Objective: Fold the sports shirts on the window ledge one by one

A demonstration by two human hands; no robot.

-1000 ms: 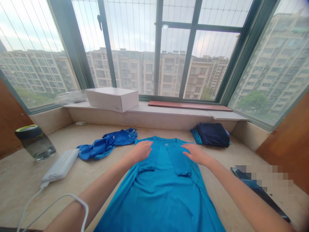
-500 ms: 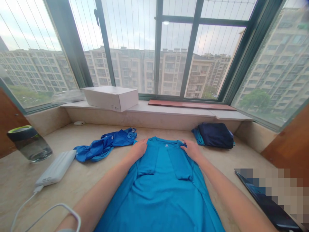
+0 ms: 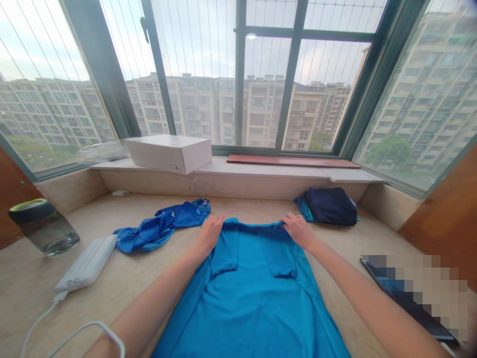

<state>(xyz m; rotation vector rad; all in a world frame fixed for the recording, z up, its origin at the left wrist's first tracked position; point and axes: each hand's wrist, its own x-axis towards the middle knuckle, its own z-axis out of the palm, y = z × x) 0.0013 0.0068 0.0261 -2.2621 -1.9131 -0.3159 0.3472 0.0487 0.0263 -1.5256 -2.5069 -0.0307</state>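
Observation:
A blue long-sleeved shirt (image 3: 257,308) lies spread on the stone-like surface, its sleeves folded inward over the body. My left hand (image 3: 212,231) is closed on its far left shoulder corner. At the opposite shoulder, my right hand (image 3: 298,229) pinches the cloth. Between the hands, the collar edge is drawn nearly straight and slightly raised. A crumpled royal-blue garment (image 3: 156,226) lies just left of my left hand. Beyond my right hand sits a folded pile of dark navy clothes (image 3: 330,206).
On the left stand a water bottle (image 3: 46,231) and a white power bank (image 3: 87,263) with a white cable (image 3: 93,325). A dark phone-like device (image 3: 406,298) lies at the right. A white box (image 3: 171,153) and a reddish board (image 3: 290,161) rest on the window ledge.
Both hands have gripped the shirt's shoulder corners and lifted the collar edge slightly. The collar's neck opening, visible before, now appears as a flattened edge. The view has shifted slightly.

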